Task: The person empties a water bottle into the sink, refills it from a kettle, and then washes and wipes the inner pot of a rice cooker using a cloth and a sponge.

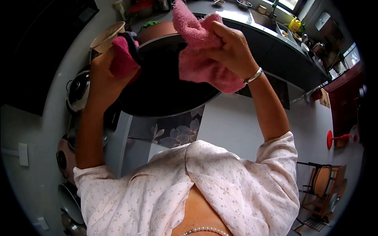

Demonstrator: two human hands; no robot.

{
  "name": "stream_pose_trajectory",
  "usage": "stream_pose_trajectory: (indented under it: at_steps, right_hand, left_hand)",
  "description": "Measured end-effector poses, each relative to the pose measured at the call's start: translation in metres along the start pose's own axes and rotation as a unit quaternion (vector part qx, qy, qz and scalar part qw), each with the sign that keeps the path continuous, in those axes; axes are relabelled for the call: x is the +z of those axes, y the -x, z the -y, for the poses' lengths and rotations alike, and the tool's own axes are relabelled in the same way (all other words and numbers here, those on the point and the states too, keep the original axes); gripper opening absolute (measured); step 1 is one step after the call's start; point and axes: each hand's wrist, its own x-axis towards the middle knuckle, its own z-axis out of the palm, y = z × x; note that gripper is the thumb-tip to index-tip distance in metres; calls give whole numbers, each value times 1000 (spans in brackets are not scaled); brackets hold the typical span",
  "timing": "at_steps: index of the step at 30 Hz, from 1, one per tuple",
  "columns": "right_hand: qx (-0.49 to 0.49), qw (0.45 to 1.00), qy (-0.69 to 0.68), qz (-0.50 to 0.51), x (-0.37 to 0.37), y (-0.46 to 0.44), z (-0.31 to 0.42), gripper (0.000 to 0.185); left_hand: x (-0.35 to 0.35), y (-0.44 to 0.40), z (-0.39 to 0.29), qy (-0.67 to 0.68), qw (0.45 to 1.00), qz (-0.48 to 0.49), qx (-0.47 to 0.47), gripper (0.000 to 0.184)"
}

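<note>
A large black pan (pixel 169 90) is in front of me, its dark round inside facing me. My left hand (pixel 104 72) is closed around a bright pink cloth (pixel 122 61) with a black edge, at the pan's left rim. Whether a handle lies under that cloth is hidden. In my right hand (pixel 230 49) I grip a fluffy light pink towel (pixel 197 33), bunched up with its lower part hanging. The towel covers the right side of the pan from view; I cannot tell whether it touches the pan.
Behind the pan's far rim is a pinkish pot (pixel 157 31), beside a beige basket (pixel 108 37). Along the left stand a rice cooker (pixel 78 90) and several pots. A sink (pixel 263 20) and yellow bottle (pixel 294 24) are at back right. A chair (pixel 323 181) stands lower right.
</note>
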Motion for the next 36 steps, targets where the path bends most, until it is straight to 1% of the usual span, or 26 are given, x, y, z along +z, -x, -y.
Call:
stream_pose_trajectory:
  at_steps: [3, 5, 6, 7, 8, 9, 10, 12, 14, 15, 16, 18, 20, 22, 23, 24, 25, 26, 28, 29, 30, 31, 33, 34, 35, 36]
  right_hand:
    - [84, 993, -53, -66, 11, 20, -20, 39]
    - [200, 938, -232, -163, 48, 58, -47, 35]
    - [257, 910, -292, -141, 67, 83, -55, 29]
    - [303, 893, -304, -138, 86, 104, -50, 23]
    - [375, 871, -300, -103, 102, 124, -44, 24]
    - [444, 844, -293, -67, 114, 142, -40, 26]
    - [479, 837, -265, 11, 120, 157, -41, 37]
    - [527, 739, -415, -70, 126, 170, -32, 40]
    - [501, 645, -545, -191, 93, 136, 0, 41]
    - [453, 632, -602, -180, 85, 134, -5, 40]
    - [449, 638, -588, -215, 77, 116, 5, 37]
    - [416, 673, -577, -202, 75, 81, 16, 33]
    - [405, 750, -501, -147, 88, 50, 9, 23]
    - [348, 809, -454, -136, 132, 35, -10, 22]
    - [261, 907, -313, -109, 148, 37, 0, 20]
    - [165, 970, -161, -76, 159, 42, 15, 19]
    - [112, 990, -83, 24, 159, 43, 29, 22]
    - [57, 990, -5, 125, 158, 45, 41, 25]
    - [79, 947, -196, 241, 157, 60, 54, 26]
    - [18, 946, -184, 266, 169, 82, 40, 28]
    - [11, 945, -186, 270, 173, 94, 26, 28]
    - [-21, 970, -31, 241, 170, 97, 17, 30]
    - [67, 957, 107, 260, 154, 93, 3, 33]
    - [183, 928, 91, 311, 135, 77, 4, 34]
    - [-22, 916, 333, 223, 151, 86, -17, 34]
    - [-22, 886, 369, 279, 171, 87, -46, 37]
  left_hand:
    - [6, 18, 1, 27, 999, -29, -30, 39]
    - [9, 27, 13, 181, 964, -138, -136, 34]
    - [10, 30, 14, 178, 964, -141, -136, 34]
    - [10, 33, 13, 218, 941, -175, -190, 31]
    - [12, 35, 14, 258, 912, -207, -242, 28]
    - [15, 38, 19, 256, 912, -211, -242, 28]
    - [20, 43, 28, 237, 912, -217, -254, 26]
    - [24, 47, 32, 214, 913, -222, -266, 24]
    - [31, 52, 25, 280, 893, -217, -277, 21]
    - [37, 56, 25, 280, 898, -211, -267, 21]
    - [41, 61, 27, 280, 898, -189, -280, 22]
    - [52, 63, 5, 269, 903, -169, -288, 21]
    - [65, 71, -3, 293, 908, -127, -272, 21]
    - [72, 76, -19, 299, 917, -70, -256, 22]
    - [74, 76, -28, 297, 922, -61, -240, 22]
    - [74, 76, -32, 294, 927, -54, -226, 23]
    - [71, 75, -33, 294, 927, -54, -227, 23]
    - [69, 75, -32, 314, 919, -84, -224, 23]
    - [64, 79, -31, 333, 906, -121, -229, 23]
    - [59, 82, -28, 341, 894, -135, -258, 23]
    - [54, 83, -23, 348, 880, -151, -284, 23]
    - [55, 91, -14, 348, 876, -166, -289, 23]
    - [58, 100, -8, 332, 874, -180, -306, 22]
    - [59, 103, -8, 320, 871, -191, -320, 22]
    - [56, 101, -11, 320, 870, -193, -323, 22]
    - [52, 94, -18, 337, 860, -189, -333, 22]
